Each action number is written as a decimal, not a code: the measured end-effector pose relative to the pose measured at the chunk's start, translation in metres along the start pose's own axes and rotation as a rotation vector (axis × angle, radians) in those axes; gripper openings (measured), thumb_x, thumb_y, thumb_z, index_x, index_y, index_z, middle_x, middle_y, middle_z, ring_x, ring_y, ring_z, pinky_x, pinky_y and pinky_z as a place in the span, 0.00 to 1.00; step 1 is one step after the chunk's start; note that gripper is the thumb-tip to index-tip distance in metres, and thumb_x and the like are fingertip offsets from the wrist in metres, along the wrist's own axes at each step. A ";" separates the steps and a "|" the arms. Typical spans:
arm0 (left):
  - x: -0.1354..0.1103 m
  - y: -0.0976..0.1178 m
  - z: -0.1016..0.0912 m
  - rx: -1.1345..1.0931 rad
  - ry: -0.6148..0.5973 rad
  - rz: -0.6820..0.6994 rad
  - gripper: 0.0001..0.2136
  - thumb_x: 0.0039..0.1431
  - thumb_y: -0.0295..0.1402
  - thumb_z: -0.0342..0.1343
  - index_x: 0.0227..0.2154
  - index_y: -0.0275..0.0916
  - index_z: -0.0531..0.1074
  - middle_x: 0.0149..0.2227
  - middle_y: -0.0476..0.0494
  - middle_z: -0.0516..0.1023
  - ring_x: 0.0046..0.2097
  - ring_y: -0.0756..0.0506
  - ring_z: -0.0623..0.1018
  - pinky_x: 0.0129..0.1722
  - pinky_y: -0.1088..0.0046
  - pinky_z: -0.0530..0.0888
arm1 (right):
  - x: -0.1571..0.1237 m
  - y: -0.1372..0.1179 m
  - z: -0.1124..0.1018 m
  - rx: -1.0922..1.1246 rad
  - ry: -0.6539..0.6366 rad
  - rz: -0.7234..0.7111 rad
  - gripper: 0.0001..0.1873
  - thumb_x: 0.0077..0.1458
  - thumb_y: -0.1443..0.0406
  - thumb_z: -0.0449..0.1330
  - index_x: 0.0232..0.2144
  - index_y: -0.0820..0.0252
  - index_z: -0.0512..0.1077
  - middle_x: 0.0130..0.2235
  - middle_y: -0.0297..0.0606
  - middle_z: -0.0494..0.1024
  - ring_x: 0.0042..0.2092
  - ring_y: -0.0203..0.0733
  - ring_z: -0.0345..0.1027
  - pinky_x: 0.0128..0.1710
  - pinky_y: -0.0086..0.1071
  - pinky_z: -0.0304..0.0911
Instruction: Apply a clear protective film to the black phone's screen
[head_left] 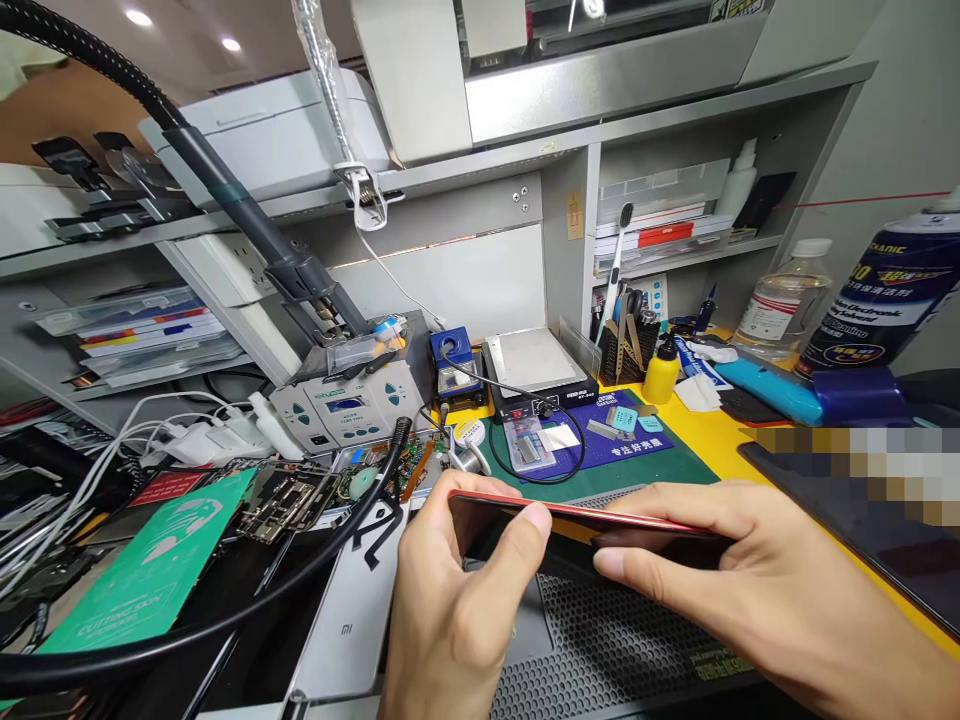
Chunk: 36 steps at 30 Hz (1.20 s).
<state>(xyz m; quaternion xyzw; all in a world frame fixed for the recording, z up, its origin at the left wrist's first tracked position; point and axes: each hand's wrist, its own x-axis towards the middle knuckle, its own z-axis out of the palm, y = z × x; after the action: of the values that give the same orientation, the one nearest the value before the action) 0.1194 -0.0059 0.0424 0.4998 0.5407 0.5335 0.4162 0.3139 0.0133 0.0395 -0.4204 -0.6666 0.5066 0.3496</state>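
Both hands hold a slim red-edged phone (pixel 577 516) level above a perforated grey work pad (pixel 600 640), its thin edge towards me. My left hand (pixel 450 600) grips its left end, thumb on top and fingers curled below. My right hand (pixel 772 590) clasps the right end, with the thumb along the near edge and fingers behind. The phone's dark face is barely visible from this angle.
Behind the phone lie a green mat (pixel 600 470), a hot plate (pixel 534 362), a soldering station (pixel 345 405) and a yellow bottle (pixel 660 375). Cables, circuit boards and a green card (pixel 157 570) crowd the left. A spray can (pixel 892 290) and solvent bottle (pixel 780 300) stand right.
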 end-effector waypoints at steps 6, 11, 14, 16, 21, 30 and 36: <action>0.000 0.000 0.001 -0.030 -0.020 0.003 0.14 0.55 0.44 0.63 0.34 0.40 0.70 0.33 0.48 0.77 0.38 0.45 0.75 0.37 0.69 0.67 | 0.001 0.002 0.000 -0.028 0.026 0.025 0.15 0.55 0.57 0.69 0.45 0.52 0.82 0.35 0.33 0.84 0.44 0.50 0.77 0.42 0.33 0.72; -0.001 0.001 0.005 0.006 0.030 0.022 0.13 0.53 0.42 0.65 0.33 0.40 0.70 0.31 0.49 0.78 0.36 0.46 0.76 0.38 0.71 0.68 | 0.000 0.002 -0.001 -0.028 0.016 0.007 0.14 0.57 0.60 0.68 0.45 0.52 0.82 0.37 0.33 0.84 0.45 0.49 0.77 0.44 0.33 0.71; 0.000 0.001 0.004 -0.016 -0.014 0.023 0.12 0.56 0.41 0.63 0.33 0.39 0.71 0.32 0.48 0.78 0.38 0.45 0.77 0.40 0.71 0.69 | 0.000 0.001 -0.002 -0.014 0.017 0.001 0.15 0.55 0.63 0.69 0.46 0.51 0.82 0.39 0.33 0.84 0.46 0.49 0.76 0.46 0.33 0.70; 0.001 0.001 0.002 -0.023 -0.034 0.014 0.12 0.58 0.43 0.62 0.34 0.39 0.72 0.32 0.48 0.77 0.38 0.44 0.76 0.41 0.69 0.69 | 0.000 0.001 -0.003 -0.003 0.015 0.003 0.16 0.55 0.64 0.69 0.47 0.51 0.82 0.41 0.33 0.84 0.46 0.48 0.76 0.47 0.32 0.70; 0.003 0.001 -0.003 -0.042 -0.055 -0.021 0.14 0.60 0.46 0.58 0.33 0.40 0.72 0.29 0.48 0.74 0.35 0.44 0.73 0.37 0.69 0.67 | 0.003 -0.002 -0.007 -0.014 0.016 0.029 0.14 0.54 0.63 0.69 0.45 0.54 0.82 0.35 0.33 0.83 0.44 0.49 0.76 0.41 0.32 0.71; -0.003 0.005 0.007 0.167 0.066 -0.009 0.18 0.55 0.51 0.62 0.32 0.42 0.69 0.29 0.47 0.78 0.35 0.42 0.77 0.35 0.69 0.69 | 0.003 -0.003 -0.006 0.028 -0.016 0.050 0.13 0.54 0.63 0.69 0.44 0.54 0.83 0.37 0.32 0.84 0.40 0.44 0.75 0.40 0.31 0.69; -0.001 0.001 -0.002 0.130 -0.007 0.048 0.17 0.60 0.52 0.56 0.31 0.42 0.71 0.27 0.49 0.75 0.32 0.45 0.75 0.33 0.72 0.70 | 0.005 -0.008 -0.013 0.089 -0.008 0.071 0.11 0.51 0.65 0.71 0.40 0.56 0.84 0.35 0.32 0.84 0.37 0.41 0.74 0.37 0.28 0.68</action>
<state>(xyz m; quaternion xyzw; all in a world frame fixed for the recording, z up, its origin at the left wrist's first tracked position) 0.1177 -0.0070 0.0436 0.5406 0.5605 0.5052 0.3720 0.3220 0.0220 0.0504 -0.4259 -0.6294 0.5496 0.3469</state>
